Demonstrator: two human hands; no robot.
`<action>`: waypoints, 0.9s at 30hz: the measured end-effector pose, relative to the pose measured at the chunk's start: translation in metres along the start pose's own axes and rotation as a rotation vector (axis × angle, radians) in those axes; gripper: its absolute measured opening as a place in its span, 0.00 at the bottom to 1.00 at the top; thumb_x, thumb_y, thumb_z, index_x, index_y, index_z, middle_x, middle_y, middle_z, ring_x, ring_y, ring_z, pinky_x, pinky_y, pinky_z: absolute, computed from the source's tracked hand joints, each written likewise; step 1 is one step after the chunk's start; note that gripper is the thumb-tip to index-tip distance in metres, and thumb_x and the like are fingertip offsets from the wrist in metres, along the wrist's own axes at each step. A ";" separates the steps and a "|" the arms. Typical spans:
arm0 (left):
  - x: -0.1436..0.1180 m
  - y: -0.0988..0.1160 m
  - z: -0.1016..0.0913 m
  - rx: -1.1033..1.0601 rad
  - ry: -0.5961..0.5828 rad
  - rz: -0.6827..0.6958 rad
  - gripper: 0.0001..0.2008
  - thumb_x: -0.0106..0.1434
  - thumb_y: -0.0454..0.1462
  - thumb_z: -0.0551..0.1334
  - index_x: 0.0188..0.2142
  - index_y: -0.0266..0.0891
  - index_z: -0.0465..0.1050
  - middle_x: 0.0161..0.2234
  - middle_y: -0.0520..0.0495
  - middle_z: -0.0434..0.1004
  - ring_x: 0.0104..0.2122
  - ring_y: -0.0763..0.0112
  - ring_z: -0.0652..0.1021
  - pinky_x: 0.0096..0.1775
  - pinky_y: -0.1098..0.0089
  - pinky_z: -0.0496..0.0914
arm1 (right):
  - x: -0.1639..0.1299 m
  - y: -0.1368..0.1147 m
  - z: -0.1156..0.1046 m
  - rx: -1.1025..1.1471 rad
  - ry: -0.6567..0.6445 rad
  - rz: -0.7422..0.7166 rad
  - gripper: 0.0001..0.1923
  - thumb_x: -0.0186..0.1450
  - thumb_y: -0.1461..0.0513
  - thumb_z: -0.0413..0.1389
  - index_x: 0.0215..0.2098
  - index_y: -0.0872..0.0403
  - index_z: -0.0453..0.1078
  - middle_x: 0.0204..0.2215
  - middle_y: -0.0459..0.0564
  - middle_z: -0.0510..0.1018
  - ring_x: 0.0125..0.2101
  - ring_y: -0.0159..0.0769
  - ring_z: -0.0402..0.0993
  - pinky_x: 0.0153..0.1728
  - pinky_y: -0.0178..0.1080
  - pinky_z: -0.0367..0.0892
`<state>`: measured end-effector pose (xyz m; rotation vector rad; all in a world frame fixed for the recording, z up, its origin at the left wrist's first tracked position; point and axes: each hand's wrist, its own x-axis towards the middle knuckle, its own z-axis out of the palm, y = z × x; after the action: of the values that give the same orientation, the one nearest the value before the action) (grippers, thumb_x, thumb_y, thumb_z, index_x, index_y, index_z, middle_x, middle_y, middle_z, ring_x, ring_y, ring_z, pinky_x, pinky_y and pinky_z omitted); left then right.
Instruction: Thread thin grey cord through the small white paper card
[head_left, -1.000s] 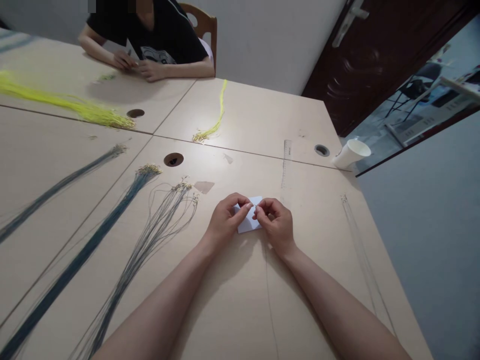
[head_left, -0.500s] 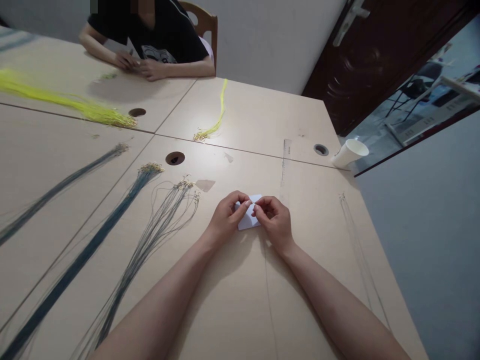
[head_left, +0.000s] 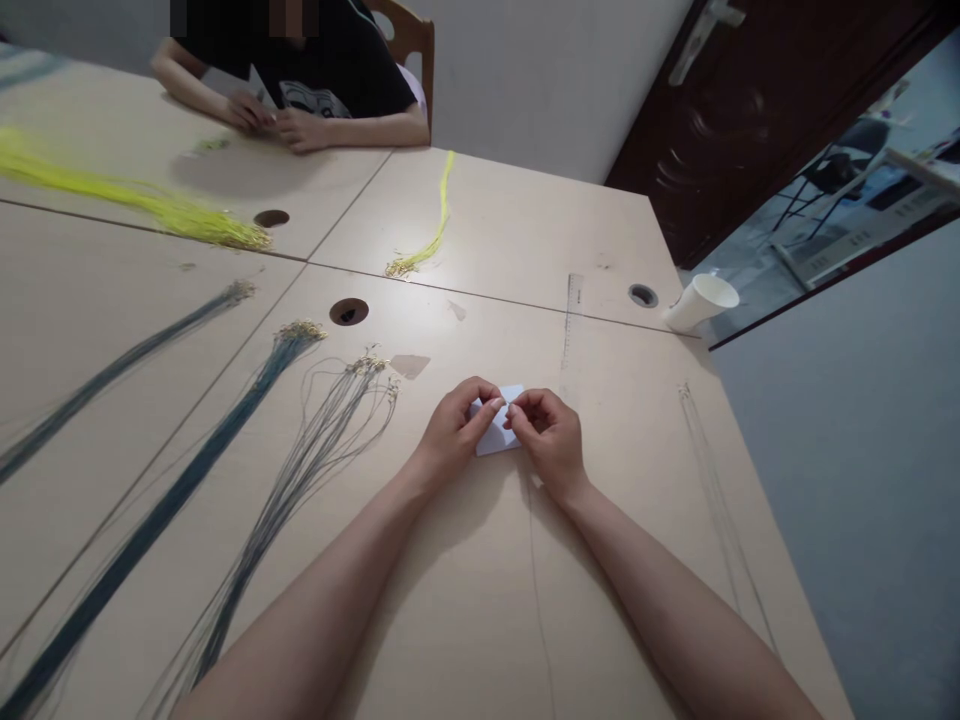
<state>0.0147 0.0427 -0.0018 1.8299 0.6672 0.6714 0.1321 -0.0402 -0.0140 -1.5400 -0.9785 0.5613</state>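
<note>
The left hand [head_left: 455, 428] and the right hand [head_left: 551, 440] are each pinching, in a narrow grip, a small white rectangular paper card [head_left: 496, 436] lying mid-counter on the beige wooden counter [head_left: 480, 600], right of the grey cord bundle [head_left: 300, 480].

Our table, laid out

Cord bundles [head_left: 300, 470] lie left of our card [head_left: 499, 435]; a ruler [head_left: 571, 325] behind it, a cup [head_left: 701, 303] far right.

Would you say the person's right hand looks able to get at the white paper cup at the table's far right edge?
Probably yes: bare table lies between the right hand and the tipped paper cup, though it is pinching something now.
</note>
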 end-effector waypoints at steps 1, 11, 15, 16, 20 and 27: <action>0.000 0.000 0.000 -0.002 -0.003 0.001 0.09 0.62 0.40 0.53 0.32 0.37 0.65 0.30 0.51 0.67 0.31 0.75 0.68 0.33 0.74 0.61 | 0.000 0.001 0.000 -0.002 0.003 0.000 0.04 0.57 0.61 0.54 0.28 0.54 0.66 0.23 0.45 0.73 0.24 0.31 0.71 0.25 0.34 0.64; 0.000 -0.002 0.000 -0.002 -0.010 -0.008 0.09 0.62 0.40 0.54 0.32 0.37 0.66 0.31 0.51 0.68 0.31 0.75 0.68 0.33 0.75 0.61 | 0.000 0.002 0.000 0.035 -0.012 0.009 0.03 0.57 0.62 0.54 0.28 0.54 0.66 0.23 0.45 0.72 0.24 0.31 0.71 0.25 0.34 0.64; 0.000 -0.003 0.000 -0.003 -0.002 0.015 0.08 0.62 0.40 0.54 0.32 0.37 0.66 0.31 0.51 0.68 0.32 0.75 0.68 0.33 0.75 0.61 | 0.000 0.003 0.000 0.035 -0.023 -0.003 0.02 0.57 0.62 0.54 0.29 0.54 0.66 0.22 0.44 0.72 0.24 0.31 0.70 0.26 0.34 0.64; 0.000 -0.004 0.000 -0.001 0.001 0.021 0.08 0.62 0.39 0.55 0.31 0.37 0.66 0.30 0.51 0.68 0.32 0.75 0.68 0.33 0.74 0.61 | 0.000 0.003 0.000 0.035 -0.027 -0.008 0.02 0.58 0.62 0.54 0.29 0.54 0.66 0.22 0.44 0.72 0.24 0.31 0.70 0.26 0.34 0.64; 0.000 -0.005 0.001 0.008 0.011 0.033 0.08 0.62 0.39 0.55 0.31 0.37 0.66 0.30 0.51 0.68 0.32 0.74 0.69 0.33 0.74 0.61 | 0.000 0.004 -0.001 0.037 -0.037 -0.021 0.02 0.58 0.63 0.54 0.29 0.53 0.65 0.23 0.44 0.72 0.25 0.31 0.70 0.27 0.34 0.64; -0.001 -0.004 0.002 0.009 0.018 0.019 0.09 0.62 0.40 0.54 0.31 0.36 0.66 0.30 0.50 0.69 0.31 0.75 0.69 0.32 0.74 0.62 | 0.000 0.002 0.000 0.048 -0.036 -0.015 0.03 0.59 0.62 0.54 0.30 0.54 0.65 0.23 0.44 0.72 0.24 0.31 0.70 0.26 0.34 0.64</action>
<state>0.0148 0.0426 -0.0062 1.8427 0.6668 0.6984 0.1325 -0.0403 -0.0158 -1.4835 -0.9962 0.5997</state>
